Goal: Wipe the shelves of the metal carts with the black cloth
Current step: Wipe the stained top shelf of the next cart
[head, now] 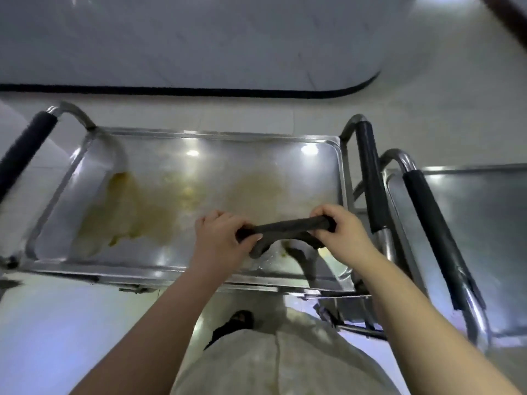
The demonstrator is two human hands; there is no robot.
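2 hands clamp a black cloth, twisted ropelike & pulled taut between them at ctr frame: left hand grips 1 end, right hand the other. Cloth hangs over the top shelf of a metal cart. Yellow-brown stains smear shelf's left & ctr. 2nd cart at right edge.
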